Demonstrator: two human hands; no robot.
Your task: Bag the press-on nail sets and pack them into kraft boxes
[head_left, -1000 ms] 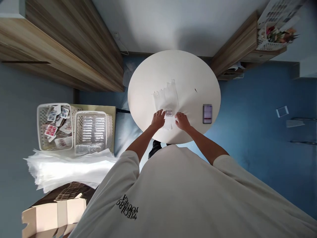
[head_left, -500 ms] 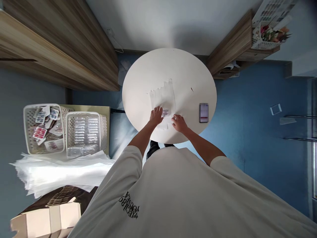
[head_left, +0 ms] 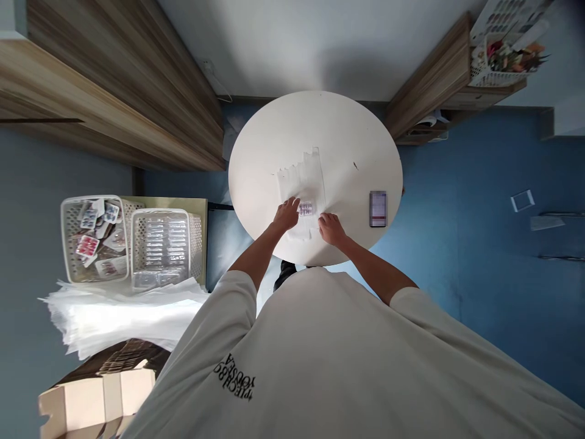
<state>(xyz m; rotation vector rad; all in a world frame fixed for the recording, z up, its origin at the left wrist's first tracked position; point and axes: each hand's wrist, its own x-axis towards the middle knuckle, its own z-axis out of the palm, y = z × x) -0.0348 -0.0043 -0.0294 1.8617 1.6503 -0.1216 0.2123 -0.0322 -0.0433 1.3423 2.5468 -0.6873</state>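
Observation:
On the round white table [head_left: 283,128] lies a stack of clear plastic bags [head_left: 304,177]. At its near end sits a small clear pack with pink and purple pieces [head_left: 306,208]. My left hand [head_left: 287,214] rests with curled fingers on the left edge of that pack and the bag around it. My right hand [head_left: 331,228] pinches the near right part of the same bag, fingers closed. Both hands are at the table's near edge.
A phone [head_left: 378,208] lies on the table to the right. At the left, two white baskets [head_left: 94,239] [head_left: 161,247] hold packs and clear trays, beside a pile of plastic bags [head_left: 123,314] and a cardboard box [head_left: 98,393]. Wooden cabinets stand left and right.
Both hands have stayed on the pack and bag, shifting only slightly; the view has swayed a little with my head.

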